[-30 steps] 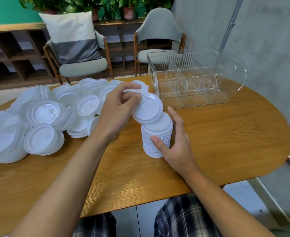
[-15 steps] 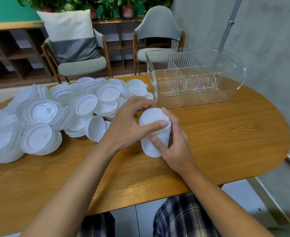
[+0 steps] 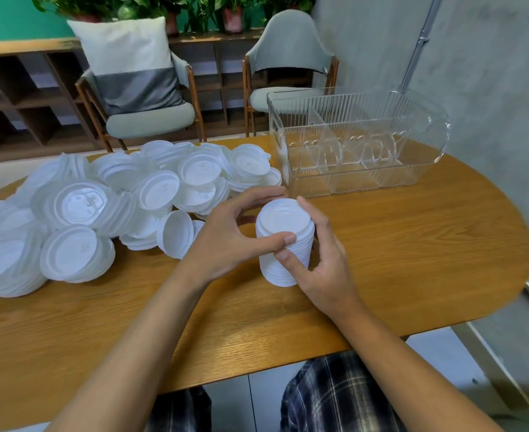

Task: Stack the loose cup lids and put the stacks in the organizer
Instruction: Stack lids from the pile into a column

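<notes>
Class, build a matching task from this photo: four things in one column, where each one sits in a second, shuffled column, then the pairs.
1. tall stack of white plastic cup lids
2. clear ribbed plastic organizer
3. heap of loose white lids
4. white-and-grey cushion

A. on a grey chair behind the wooden table
B. gripped between left hand and right hand
C. table's far right part
D. spread over the table's left part

Pairs: 1-B, 2-C, 3-D, 4-A

White plastic lids (image 3: 70,254), thin, faintly glossy, a touch translucent; the stack (image 3: 283,244) shows finely ridged edges. Organizer (image 3: 350,107): clear, shiny plastic with fluted walls. Table (image 3: 412,244): grained wood, smooth, soft sheen. Chair (image 3: 151,120): matt cloth seat, wooden frame. Wall (image 3: 490,73): rough, matt grey.
</notes>
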The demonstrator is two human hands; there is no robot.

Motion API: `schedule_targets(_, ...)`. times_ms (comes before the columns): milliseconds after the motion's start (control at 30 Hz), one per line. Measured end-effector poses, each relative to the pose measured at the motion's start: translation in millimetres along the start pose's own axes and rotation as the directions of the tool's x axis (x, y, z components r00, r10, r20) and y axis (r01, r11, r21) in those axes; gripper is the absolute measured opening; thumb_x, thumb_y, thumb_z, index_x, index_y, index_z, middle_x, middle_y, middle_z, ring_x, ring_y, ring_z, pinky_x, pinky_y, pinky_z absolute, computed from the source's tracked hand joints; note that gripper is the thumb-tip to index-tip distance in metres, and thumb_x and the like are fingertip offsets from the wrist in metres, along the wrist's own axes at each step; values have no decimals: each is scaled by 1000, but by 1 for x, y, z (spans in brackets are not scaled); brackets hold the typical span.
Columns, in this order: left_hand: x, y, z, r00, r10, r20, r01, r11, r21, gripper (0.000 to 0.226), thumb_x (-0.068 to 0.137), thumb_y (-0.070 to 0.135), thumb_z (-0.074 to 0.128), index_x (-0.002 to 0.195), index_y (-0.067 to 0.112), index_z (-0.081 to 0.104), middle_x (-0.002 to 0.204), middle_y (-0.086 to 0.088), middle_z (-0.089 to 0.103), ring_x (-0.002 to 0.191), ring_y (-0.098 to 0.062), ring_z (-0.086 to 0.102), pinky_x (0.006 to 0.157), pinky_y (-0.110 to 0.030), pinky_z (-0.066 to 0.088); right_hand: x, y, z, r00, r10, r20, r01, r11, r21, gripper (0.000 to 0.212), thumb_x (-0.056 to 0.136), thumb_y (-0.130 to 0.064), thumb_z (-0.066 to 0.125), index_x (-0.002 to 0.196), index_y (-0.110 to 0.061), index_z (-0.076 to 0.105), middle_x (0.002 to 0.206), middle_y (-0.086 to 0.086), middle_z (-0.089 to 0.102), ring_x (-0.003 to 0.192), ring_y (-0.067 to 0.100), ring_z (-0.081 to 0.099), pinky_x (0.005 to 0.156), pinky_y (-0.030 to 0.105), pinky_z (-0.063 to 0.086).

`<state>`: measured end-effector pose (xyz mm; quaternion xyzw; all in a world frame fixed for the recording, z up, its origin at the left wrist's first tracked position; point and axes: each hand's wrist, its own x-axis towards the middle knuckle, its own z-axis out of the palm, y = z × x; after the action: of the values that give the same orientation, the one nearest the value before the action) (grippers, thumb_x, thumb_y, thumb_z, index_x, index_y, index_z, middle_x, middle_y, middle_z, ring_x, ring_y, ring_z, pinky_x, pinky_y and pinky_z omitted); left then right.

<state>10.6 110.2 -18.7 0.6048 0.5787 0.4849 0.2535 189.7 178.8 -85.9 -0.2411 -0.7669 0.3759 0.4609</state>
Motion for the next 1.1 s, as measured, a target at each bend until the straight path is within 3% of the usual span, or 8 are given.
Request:
schedule_targets(167,-9,-3,4,1000,20,-17,-20,1000,7,65,85,29,87,144,26,60,137,15,67,132,-6,59,111,-32,48,-1,2,0,1000,0,13,0,1000,-7,83,85,-47,82,153,-33,37,147,-10,53,136,16,54,105,28,50)
schedule_targets(300,-33,-19,-12,975,103,-196,-44,958,283,44,93,42,78,133,26,69,127,20,69,123,1,60,101,-19,47,0,1,0,1000,-8,12,8,1000,-23,81,86,-48,80,153,-34,36,149,-17,50,139,12,51,108,28,48)
schedule_targets(433,-58,-54,-34,924,342,-168,-125,689,714,20,95,17,77,115,13,75,116,1,72,109,-19,68,87,-39,55,1,1,2,1000,2,26,-1,1000,-31,81,86,-50,79,152,-37,35,148,-20,49,139,6,49,109,27,47)
schedule_targets(533,-73,-66,-44,875,469,-117,-162,513,843,15,93,8,74,108,9,76,119,-6,72,107,-31,69,84,-44,50,2,0,4,998,26,49,-25,1000,-17,81,86,-52,79,152,-40,35,148,-22,49,139,5,48,109,24,47)
schedule_targets(667,-87,-71,-59,890,419,-176,-34,449,893,35,82,2,79,115,13,76,135,-8,66,123,-33,61,93,-52,41,6,-6,11,996,40,78,-41,999,5,81,85,-47,80,152,-39,35,146,-21,50,137,3,50,108,23,47)
schedule_targets(767,-89,-76,-69,920,369,-136,-44,440,897,50,74,-9,76,119,14,75,143,-10,61,130,-35,58,94,-55,39,9,-7,21,996,37,79,-38,999,8,81,86,-47,81,152,-37,36,146,-18,51,137,4,50,109,28,48)
schedule_targets(967,-82,-74,-80,949,308,-72,-63,406,912,39,72,-6,86,104,15,75,139,-10,64,128,-35,58,94,-55,36,7,-6,27,999,29,41,-30,999,19,82,84,-52,79,153,-38,36,145,-27,50,139,6,49,109,34,50)
schedule_targets(1100,-80,-71,-85,941,328,-87,-65,428,902,35,77,-5,86,98,19,73,127,2,69,125,-29,61,94,-53,35,7,-6,28,999,34,33,-35,999,18,82,84,-53,79,152,-40,36,146,-24,50,140,9,49,109,39,51)
